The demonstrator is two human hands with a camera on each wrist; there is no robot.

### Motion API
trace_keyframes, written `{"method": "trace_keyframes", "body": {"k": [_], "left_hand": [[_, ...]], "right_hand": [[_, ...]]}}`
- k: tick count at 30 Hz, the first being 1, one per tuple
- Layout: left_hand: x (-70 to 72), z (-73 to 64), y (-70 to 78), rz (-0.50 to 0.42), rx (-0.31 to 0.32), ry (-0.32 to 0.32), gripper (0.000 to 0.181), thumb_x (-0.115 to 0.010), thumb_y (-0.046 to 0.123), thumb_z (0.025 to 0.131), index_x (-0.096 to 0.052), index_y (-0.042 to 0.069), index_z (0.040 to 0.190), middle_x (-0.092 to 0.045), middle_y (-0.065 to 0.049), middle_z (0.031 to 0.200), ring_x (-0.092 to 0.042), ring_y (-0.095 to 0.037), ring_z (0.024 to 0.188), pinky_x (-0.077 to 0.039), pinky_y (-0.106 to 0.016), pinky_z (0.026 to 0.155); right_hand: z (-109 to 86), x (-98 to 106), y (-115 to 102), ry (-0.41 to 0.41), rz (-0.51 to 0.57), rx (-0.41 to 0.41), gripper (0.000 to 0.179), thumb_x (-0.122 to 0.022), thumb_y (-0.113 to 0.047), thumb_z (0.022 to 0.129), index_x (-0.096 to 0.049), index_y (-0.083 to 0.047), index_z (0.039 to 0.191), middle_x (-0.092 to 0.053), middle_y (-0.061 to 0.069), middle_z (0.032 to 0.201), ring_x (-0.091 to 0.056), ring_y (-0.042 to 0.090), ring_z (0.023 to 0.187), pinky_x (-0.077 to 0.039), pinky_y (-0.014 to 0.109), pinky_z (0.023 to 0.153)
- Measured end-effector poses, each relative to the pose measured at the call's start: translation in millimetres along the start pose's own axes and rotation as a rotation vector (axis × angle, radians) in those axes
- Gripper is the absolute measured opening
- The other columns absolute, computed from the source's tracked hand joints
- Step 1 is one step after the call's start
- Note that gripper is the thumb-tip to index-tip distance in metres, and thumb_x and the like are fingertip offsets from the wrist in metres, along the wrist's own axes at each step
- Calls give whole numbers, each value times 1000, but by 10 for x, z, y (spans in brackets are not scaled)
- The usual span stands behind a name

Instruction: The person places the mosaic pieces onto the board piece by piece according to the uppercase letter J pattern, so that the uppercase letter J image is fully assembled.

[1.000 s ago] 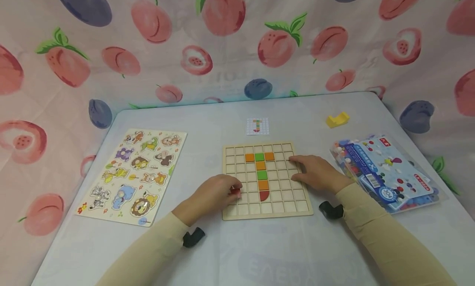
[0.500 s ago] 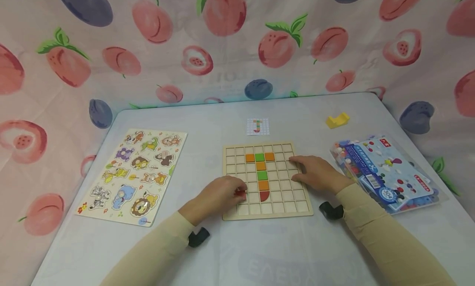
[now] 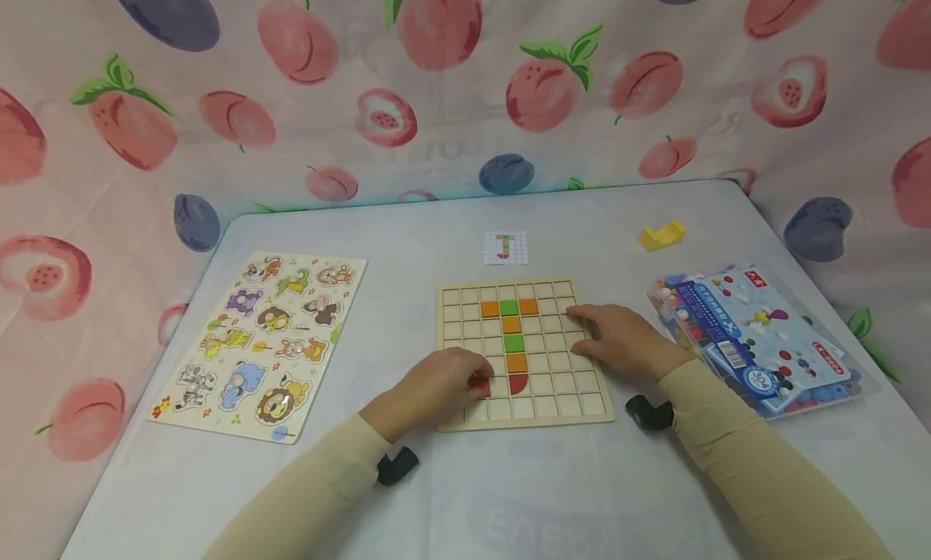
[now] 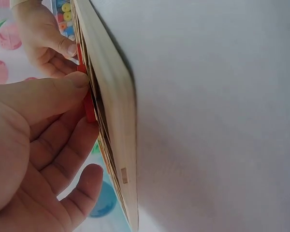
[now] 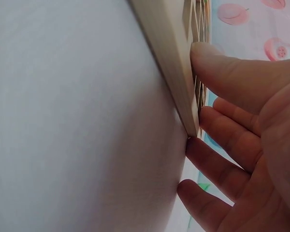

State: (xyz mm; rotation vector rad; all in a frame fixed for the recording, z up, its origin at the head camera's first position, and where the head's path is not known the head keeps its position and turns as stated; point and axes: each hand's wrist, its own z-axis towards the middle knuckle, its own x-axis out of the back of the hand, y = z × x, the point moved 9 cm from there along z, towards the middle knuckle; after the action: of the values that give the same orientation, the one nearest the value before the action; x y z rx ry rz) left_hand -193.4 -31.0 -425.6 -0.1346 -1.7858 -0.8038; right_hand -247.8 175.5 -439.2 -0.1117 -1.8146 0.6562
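My left hand (image 3: 436, 389) pinches a red tile (image 4: 90, 106) between thumb and fingers, low over the left part of the wooden grid board (image 3: 525, 424). The tile's full outline is hidden by the fingers. In the board's cells lie a row of orange, green and orange squares, and under its green square (image 3: 508, 307) a column of more orange and green squares. That column ends in a red rounded tile (image 3: 518, 383), just right of the pinched one. My right hand (image 3: 629, 339) rests at the board's right edge, thumb on the rim, fingers loosely extended along the side.
Behind the board lies a small pattern card (image 3: 505, 248) with a J-like figure. To the left is an animal puzzle board (image 3: 240, 350). A clear box of beads (image 3: 771, 338) stands right, by the right forearm, with a yellow piece (image 3: 663, 234) behind it.
My left hand has slid rightward over the board with the red tile, from the left columns toward the coloured column. The right hand has stayed at the board's right edge.
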Motion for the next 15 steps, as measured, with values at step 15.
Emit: {"method": "trace_keyframes", "body": {"k": [15], "left_hand": [[-18, 41, 69, 46, -40, -8, 24, -75, 12, 91, -73, 9, 115, -70, 0, 104, -60, -14, 94, -51, -29, 90]], "right_hand": [[4, -7, 12, -3, 8, -12, 60, -71, -20, 93, -48, 0, 146, -48, 24, 145, -41, 46, 135, -32, 58, 110]]}}
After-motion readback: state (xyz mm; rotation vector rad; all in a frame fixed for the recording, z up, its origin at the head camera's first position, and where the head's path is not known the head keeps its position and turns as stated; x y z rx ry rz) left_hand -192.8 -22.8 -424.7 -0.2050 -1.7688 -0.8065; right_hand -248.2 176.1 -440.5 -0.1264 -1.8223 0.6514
